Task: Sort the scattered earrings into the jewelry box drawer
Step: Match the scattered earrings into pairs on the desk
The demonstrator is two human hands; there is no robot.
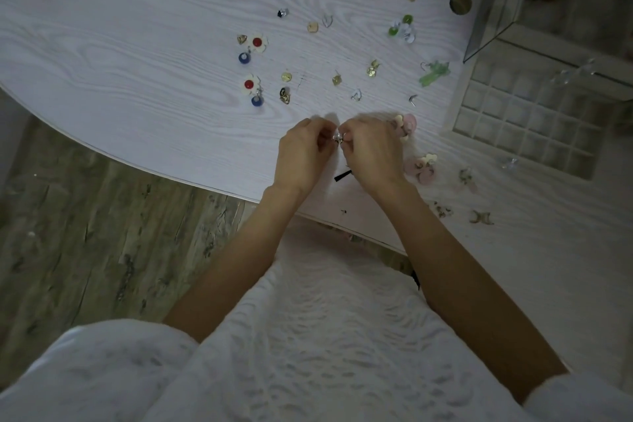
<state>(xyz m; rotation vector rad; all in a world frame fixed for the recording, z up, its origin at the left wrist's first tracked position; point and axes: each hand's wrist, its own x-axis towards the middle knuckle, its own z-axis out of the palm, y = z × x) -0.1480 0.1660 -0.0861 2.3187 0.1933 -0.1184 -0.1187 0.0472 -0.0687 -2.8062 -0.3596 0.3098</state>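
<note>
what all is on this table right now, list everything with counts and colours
flower earrings: two, cream petals, red centre, blue bead drop, left of the scatter
gold earrings: several small ones, exact count unclear, mid table
green earrings: one leafy piece near the drawer, a green and clear cluster farther back
pink earrings: two, pale pink with gold, right of the hands
silver earrings: a few small ones, mid table
drawer: one, white, gridded compartments, right edge
glass box: one, clear, top right
round disc: one, brown, beside the glass box
table: one, white woodgrain
small earring: one, silvery, pinched between both hands
left hand: pinching it
right hand: pinching it
</note>
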